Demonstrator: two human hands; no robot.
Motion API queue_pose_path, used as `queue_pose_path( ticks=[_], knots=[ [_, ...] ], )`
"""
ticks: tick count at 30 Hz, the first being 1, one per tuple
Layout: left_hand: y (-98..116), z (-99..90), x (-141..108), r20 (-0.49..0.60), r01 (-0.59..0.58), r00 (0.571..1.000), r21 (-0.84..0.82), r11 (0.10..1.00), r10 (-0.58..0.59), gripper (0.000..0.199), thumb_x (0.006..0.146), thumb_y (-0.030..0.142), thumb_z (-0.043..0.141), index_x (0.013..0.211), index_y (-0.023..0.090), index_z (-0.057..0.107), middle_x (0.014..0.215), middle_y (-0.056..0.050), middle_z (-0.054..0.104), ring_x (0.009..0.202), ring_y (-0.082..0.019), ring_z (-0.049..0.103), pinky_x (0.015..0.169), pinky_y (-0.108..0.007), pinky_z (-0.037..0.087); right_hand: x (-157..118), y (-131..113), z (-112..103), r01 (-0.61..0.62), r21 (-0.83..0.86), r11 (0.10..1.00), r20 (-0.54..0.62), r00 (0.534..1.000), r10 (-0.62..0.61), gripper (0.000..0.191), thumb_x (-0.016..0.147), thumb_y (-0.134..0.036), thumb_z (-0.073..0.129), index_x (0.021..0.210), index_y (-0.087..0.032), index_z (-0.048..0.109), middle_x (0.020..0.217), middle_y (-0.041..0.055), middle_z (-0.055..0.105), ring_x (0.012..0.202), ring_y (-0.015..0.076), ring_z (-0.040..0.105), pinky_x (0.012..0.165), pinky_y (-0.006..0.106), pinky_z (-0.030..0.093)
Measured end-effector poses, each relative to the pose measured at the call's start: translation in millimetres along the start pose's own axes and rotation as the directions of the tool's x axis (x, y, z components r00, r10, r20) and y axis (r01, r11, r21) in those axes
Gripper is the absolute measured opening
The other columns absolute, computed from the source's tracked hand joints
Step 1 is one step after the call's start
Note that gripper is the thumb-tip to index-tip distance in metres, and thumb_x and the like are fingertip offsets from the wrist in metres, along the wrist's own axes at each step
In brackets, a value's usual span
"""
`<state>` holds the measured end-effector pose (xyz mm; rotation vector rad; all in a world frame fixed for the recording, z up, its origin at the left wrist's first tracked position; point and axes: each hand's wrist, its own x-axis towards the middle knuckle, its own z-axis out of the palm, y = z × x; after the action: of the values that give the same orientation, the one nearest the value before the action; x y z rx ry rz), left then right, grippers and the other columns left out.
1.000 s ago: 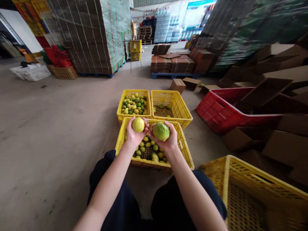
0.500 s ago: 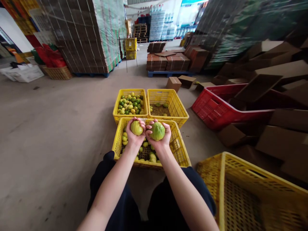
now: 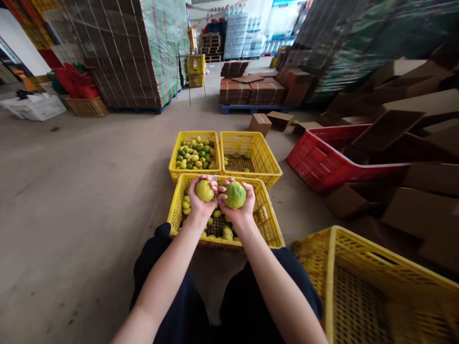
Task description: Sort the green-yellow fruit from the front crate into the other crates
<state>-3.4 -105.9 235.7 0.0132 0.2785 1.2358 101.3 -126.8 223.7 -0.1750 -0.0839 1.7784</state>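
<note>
Our left hand [image 3: 201, 206] cups the yellow fruit [image 3: 205, 191], right hand [image 3: 243, 211] the green fruit [image 3: 235, 196], fingers curled around each. We hold them side by side above the front crate [image 3: 267, 215], palms up, probably so neither rolls out.

My left hand [image 3: 201, 206] and right hand [image 3: 245, 208], both bare, with slim fingers; nails too small to resolve. My forearms [image 3: 166, 270], likewise bare, widen smoothly from narrow wrists toward the lower edge. My legs [image 3: 299, 272] are clothed in plain, loose fabric, dark navy at the knees, grading to near black between them; garment type, trousers or otherwise, indeterminate.
</note>
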Motion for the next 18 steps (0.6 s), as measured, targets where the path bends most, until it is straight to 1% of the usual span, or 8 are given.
queue_pose_path(
  ticks=[6,9,13,18],
  knots=[
    [0.9,1.4,-0.1,-0.01,-0.026,1.0,0.034,0.999,0.026,0.02,0.083,0.019,0.046,0.066,0.017,0.055,0.063,0.0,0.055,0.053,-0.007,0.053,0.049,-0.015,0.045,0.9,0.2,-0.1,-0.01,0.009,1.0,-0.024,1.0,0.01,0.018,0.067,-0.027,0.053,0.083,-0.02,0.054,0.073,0.0009,0.063,0.064,0.0134,0.056,0.048,0.02,0.049],
    [1.1,1.5,0.0,-0.028,-0.016,0.999,0.035,0.999,0.017,0.021,0.084,0.021,0.045,0.066,0.017,0.055,0.064,0.001,0.055,0.054,-0.007,0.053,0.049,-0.014,0.044,1.2,0.2,-0.3,-0.008,0.017,1.0,-0.022,1.0,0.008,0.018,0.067,-0.027,0.053,0.083,-0.02,0.054,0.073,0.0007,0.063,0.064,0.0133,0.056,0.048,0.02,0.048],
    [1.2,2.1,-0.4,-0.014,0.004,1.0,0.01,1.0,-0.004,0.026,0.087,0.021,0.041,0.066,0.016,0.055,0.064,0.0,0.056,0.054,-0.007,0.054,0.05,-0.014,0.045,0.7,0.3,1.0,-0.005,0.017,1.0,-0.028,1.0,0.006,0.017,0.068,-0.027,0.052,0.083,-0.021,0.054,0.073,0.0005,0.063,0.063,0.0133,0.056,0.048,0.02,0.048],
    [0.8,3.6,-1.3,-0.044,-0.018,0.999,0.066,0.998,0.021,0.025,0.086,0.02,0.043,0.065,0.016,0.056,0.063,0.0,0.056,0.054,-0.007,0.053,0.049,-0.015,0.044,0.2,0.3,2.0,-0.004,0.011,1.0,-0.038,0.999,0.004,0.017,0.068,-0.027,0.053,0.083,-0.021,0.054,0.072,-0.0001,0.062,0.063,0.0131,0.056,0.048,0.02,0.048]
  ],
)
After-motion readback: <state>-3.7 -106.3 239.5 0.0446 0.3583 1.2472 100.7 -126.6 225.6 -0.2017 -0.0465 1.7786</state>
